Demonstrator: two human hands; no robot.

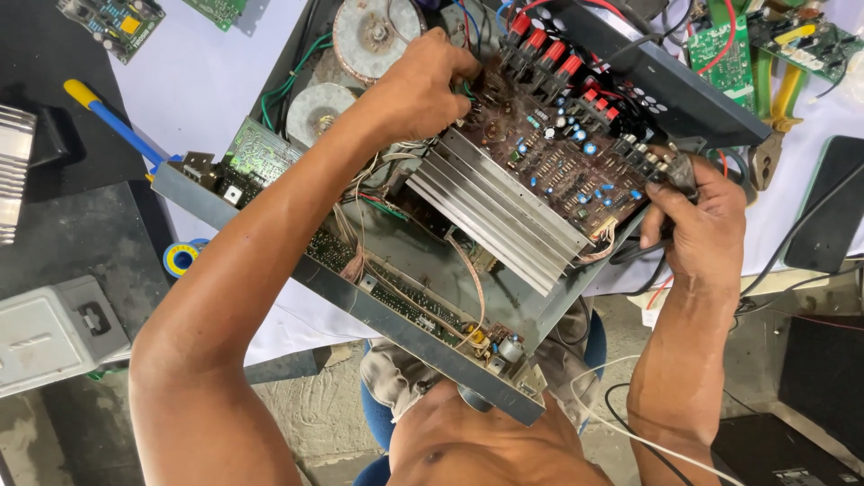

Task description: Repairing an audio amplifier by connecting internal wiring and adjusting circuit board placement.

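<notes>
Forearms cross amplifier chassis (pixel 360 310); screwdriver (pixel 112 121) beside.

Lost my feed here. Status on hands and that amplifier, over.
Left hand reaching into amplifier, fingers at circuit board. Right hand gripping black plug at chassis edge. Loose wires crowd the heatsink.

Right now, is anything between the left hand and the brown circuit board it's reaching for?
Nothing visible: the left hand already has its fingers on the edge of the brown circuit board, beside the finned heat sink.
</notes>
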